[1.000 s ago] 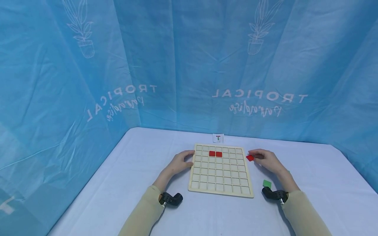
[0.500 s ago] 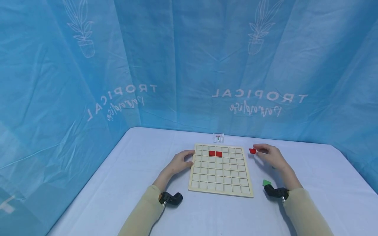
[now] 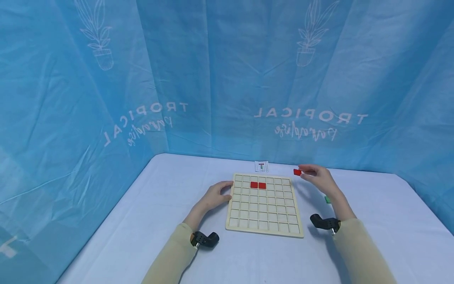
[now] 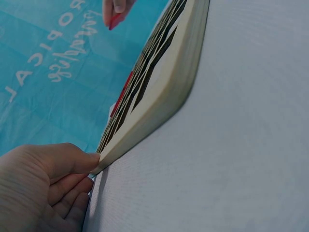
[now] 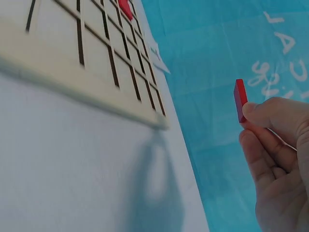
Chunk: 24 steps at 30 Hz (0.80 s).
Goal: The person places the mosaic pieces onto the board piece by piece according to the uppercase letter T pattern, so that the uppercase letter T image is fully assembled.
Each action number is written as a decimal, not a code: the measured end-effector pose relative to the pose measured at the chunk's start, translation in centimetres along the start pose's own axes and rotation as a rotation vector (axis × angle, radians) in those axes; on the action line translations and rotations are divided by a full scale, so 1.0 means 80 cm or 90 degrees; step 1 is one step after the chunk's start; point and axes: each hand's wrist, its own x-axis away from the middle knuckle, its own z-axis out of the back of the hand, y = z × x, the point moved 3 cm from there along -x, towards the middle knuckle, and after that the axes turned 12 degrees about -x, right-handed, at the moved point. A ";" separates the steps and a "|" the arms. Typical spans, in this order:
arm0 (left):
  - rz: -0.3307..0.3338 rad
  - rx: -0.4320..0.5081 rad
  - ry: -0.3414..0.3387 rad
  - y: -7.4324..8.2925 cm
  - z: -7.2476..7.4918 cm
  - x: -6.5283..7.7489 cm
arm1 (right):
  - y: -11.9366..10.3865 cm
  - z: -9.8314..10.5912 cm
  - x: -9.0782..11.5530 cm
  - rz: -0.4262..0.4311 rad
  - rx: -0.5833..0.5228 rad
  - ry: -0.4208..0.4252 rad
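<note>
Just below centre of the frame, here's the board (image 3: 263,216), and at its left edge rests the left hand (image 3: 213,196), thumb and forefinger spread wide along the rim: a steadying touch, I'd judge. Over to the right, the right hand (image 3: 319,178) has its thumb and fingers closed narrow on a red tile (image 3: 297,172), up in the air beyond the board's upper-right corner. On the board, second row from the top, a left tile (image 3: 254,185) and a right tile (image 3: 262,185), both red, sit side by side. Above, the card (image 3: 261,166) seems to show a red bar over a green stem. So this looks like the carrying step; the next move would call for swinging left and lowering flat, probably into the cell beside that pair. Right of the board, a green tile (image 3: 328,200) lies partly hidden by the forearm.
</note>
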 end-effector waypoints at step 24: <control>0.007 -0.006 -0.001 0.000 0.000 0.000 | -0.020 -0.067 -0.012 0.015 -0.076 -0.043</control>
